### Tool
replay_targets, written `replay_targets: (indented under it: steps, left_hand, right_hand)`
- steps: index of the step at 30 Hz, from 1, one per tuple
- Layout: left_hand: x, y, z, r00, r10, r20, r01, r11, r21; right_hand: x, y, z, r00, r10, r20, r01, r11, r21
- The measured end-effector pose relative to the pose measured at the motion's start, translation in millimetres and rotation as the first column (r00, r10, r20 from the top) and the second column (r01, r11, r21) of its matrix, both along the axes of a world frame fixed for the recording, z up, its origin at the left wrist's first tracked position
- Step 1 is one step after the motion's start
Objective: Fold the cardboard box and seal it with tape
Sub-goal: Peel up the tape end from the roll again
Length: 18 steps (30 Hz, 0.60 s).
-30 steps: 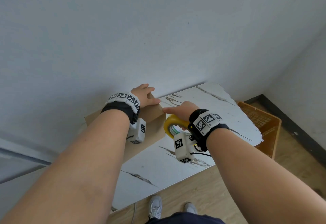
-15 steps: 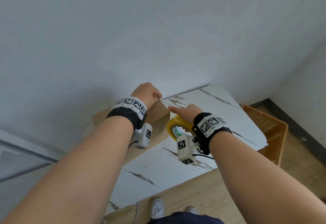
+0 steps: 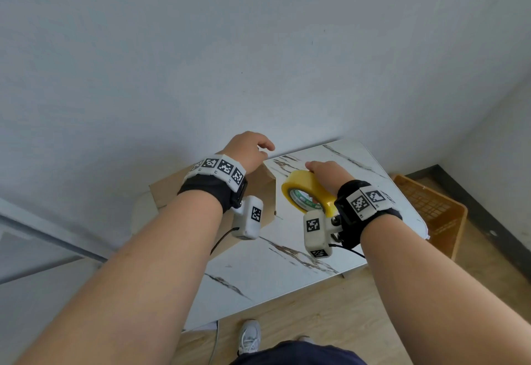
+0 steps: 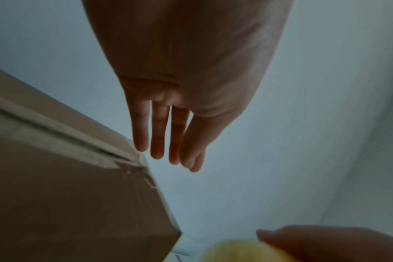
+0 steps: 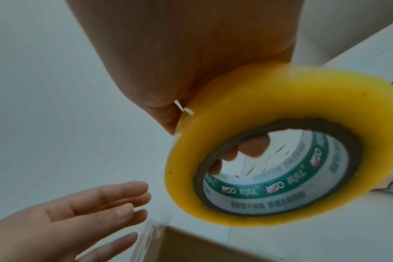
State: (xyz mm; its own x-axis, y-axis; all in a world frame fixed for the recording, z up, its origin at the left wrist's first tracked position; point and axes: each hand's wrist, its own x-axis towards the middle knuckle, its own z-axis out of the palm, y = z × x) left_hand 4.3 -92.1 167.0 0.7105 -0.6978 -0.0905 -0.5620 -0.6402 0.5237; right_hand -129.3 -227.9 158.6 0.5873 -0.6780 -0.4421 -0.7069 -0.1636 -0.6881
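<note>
Holding the tape (image 3: 309, 192) just right of the box (image 3: 265, 192), right hand (image 3: 326, 172) has fingers (image 5: 254, 147) curled through the roll's core. Left hand (image 3: 248, 149) hovers above the box's far right corner, fingers (image 4: 157, 136) straight, holding nothing. A clear strip seems to run along the seam to that corner. Likely next: left fingers press it over the edge. Bare worktop (image 3: 287, 264) lies to the right; wall close behind.

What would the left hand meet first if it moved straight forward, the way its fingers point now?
Probably the grey wall. The left hand is open, past the cardboard box corner, with nothing between its fingers and the wall. Depth is unclear.
</note>
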Motion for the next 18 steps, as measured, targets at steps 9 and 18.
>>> replay_targets:
  steps: [9, 18]
  left_hand:
    - [-33, -2, 1, 1.0, 0.014, -0.027, -0.012, 0.996, 0.084]
    - [-69, -23, 7, 0.998, -0.057, 0.029, 0.057, 0.998, 0.028]
  right_hand:
    - [-27, -13, 4, 0.999, 0.023, 0.033, -0.029, 0.986, 0.166]
    - [-43, -38, -4, 0.934, -0.037, 0.356, -0.116, 0.91, 0.398]
